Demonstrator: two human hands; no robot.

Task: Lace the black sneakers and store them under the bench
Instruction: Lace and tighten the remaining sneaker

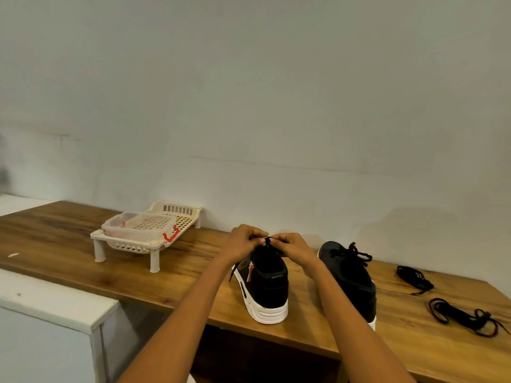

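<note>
Plain grey wall behind, wooden counter [83, 244] below. On it, I have the near sneaker [266, 283] heel toward me; my left hand [242, 243] and right hand [293, 248] each pinch its black lace [266, 240] at the top, likely tying. Next I'd need an even pull. The second sneaker [349, 277] stands just right, apparently laced. The knot is too small to read.
</note>
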